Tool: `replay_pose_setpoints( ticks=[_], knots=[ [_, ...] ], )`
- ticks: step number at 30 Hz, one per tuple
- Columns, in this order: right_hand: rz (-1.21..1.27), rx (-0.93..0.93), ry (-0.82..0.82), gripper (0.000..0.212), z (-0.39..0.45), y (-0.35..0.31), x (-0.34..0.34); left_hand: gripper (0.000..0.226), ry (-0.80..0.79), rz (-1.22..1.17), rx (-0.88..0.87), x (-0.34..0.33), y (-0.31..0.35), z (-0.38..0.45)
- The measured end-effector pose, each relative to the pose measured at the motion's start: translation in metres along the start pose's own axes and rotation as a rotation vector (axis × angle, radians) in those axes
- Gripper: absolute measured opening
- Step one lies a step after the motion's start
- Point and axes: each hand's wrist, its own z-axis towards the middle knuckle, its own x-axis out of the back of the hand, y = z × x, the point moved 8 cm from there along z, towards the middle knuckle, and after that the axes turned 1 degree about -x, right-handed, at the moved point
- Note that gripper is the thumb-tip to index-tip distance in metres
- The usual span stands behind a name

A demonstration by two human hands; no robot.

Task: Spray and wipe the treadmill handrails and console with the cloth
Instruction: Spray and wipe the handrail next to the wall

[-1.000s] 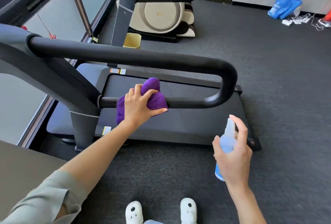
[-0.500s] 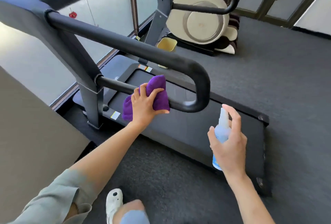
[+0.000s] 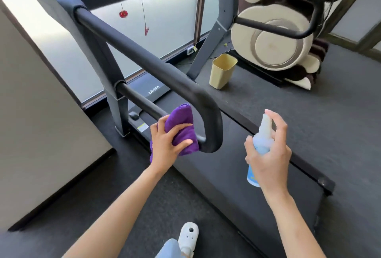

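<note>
1. Both forearms are bare from the wrist up to the bottom edge of the view; no sleeve shows on either one.
2. The left hand (image 3: 165, 144) and the right hand (image 3: 268, 154) wear no gloves, rings or watch that I can make out.
3. A knee in light blue denim (image 3: 171, 249) shows at the bottom edge.
4. One foot wears a white clog-style shoe (image 3: 188, 237) with small dark holes on its top.

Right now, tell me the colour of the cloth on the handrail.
Purple, plain; the cloth shows best in the head view.
</note>
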Motion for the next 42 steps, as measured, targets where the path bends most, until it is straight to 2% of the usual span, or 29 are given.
replay_pose_setpoints(
  ticks=[7,13,17,20,24,29,32,35,40,42],
  knots=[
    [0.041,0.035,-0.087,0.061,0.042,0.013,0.002,0.031,0.195,-0.222,0.282,-0.017,0.019,-0.030],
    [0.121,0.153,-0.254,0.057,0.066,0.013,-0.012,0.019,0.364,-0.416,0.475,-0.035,0.034,-0.055],
    [0.149,0.243,-0.375,0.056,0.075,0.019,-0.007,0.029,0.488,-0.559,0.651,-0.050,0.050,-0.070],
    [0.174,0.300,-0.459,0.056,0.078,0.023,0.004,0.030,0.642,-0.700,0.745,-0.057,0.061,-0.079],
    [0.167,0.340,-0.550,0.062,0.082,0.033,0.006,0.025,0.789,-0.874,0.772,-0.073,0.074,-0.088],
    [0.192,0.352,-0.591,0.065,0.076,0.034,-0.006,0.046,0.792,-1.064,0.861,-0.073,0.060,-0.073],
    [0.200,0.354,-0.598,0.065,0.078,0.030,-0.018,0.038,0.791,-1.087,0.884,-0.068,0.038,-0.067],
    [0.193,0.330,-0.597,0.064,0.082,0.025,-0.032,0.063,0.768,-1.059,0.857,-0.062,0.019,-0.056],
    [0.166,0.326,-0.564,0.064,0.087,0.003,-0.060,0.056,0.716,-1.124,0.832,-0.053,-0.013,-0.033],
    [0.152,0.328,-0.547,0.065,0.088,-0.005,-0.071,0.046,0.716,-1.159,0.831,-0.048,-0.028,-0.022]
  ],
)
